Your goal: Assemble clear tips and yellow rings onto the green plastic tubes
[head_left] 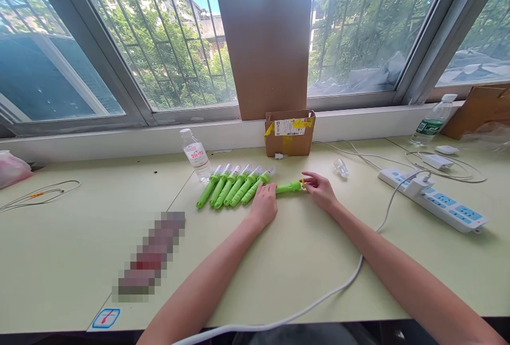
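A single green stick [290, 188] is held crosswise above or on the table [303, 260], its left end clasped by the left hand [264, 206]. Its yellow tip [303, 183] is met by the fingertips of the right hand [320, 191]; whether the tip is pinched cannot be told. A row of capped green sticks [229, 188] is laid out just beside the left hand, near a water bottle [196, 155]. A small clear piece [341, 169] is seen beyond the right hand.
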Motion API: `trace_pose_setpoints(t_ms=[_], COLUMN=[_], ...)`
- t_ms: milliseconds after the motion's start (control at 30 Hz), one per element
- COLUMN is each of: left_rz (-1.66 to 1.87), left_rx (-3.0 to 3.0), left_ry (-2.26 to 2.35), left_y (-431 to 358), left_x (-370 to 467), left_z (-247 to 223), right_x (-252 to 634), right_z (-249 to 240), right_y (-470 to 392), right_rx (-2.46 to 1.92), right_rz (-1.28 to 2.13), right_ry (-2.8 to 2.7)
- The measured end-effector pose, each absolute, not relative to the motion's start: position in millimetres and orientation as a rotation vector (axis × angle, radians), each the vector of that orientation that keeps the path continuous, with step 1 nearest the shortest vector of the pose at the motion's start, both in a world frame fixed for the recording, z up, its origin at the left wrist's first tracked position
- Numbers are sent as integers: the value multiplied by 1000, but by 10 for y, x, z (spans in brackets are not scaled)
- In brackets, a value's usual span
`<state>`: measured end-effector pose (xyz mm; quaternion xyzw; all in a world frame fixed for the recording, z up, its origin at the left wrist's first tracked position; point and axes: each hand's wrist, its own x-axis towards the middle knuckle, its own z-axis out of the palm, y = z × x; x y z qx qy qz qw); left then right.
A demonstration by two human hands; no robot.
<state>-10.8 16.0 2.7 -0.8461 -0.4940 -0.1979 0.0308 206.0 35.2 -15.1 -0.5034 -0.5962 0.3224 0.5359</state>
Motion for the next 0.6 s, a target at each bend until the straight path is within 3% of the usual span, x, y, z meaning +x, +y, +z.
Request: trace_pose_setpoints(t_ms=[600], left_rz=[-523], left_rx=[-2600], left_ry=[-1492], left_y=[119], left_x=[-97], left_z=[84], right_x=[1962], right_z=[-86], right_y=[272], right_rx=[-1121], right_rz=[851], right_ry=[-1487])
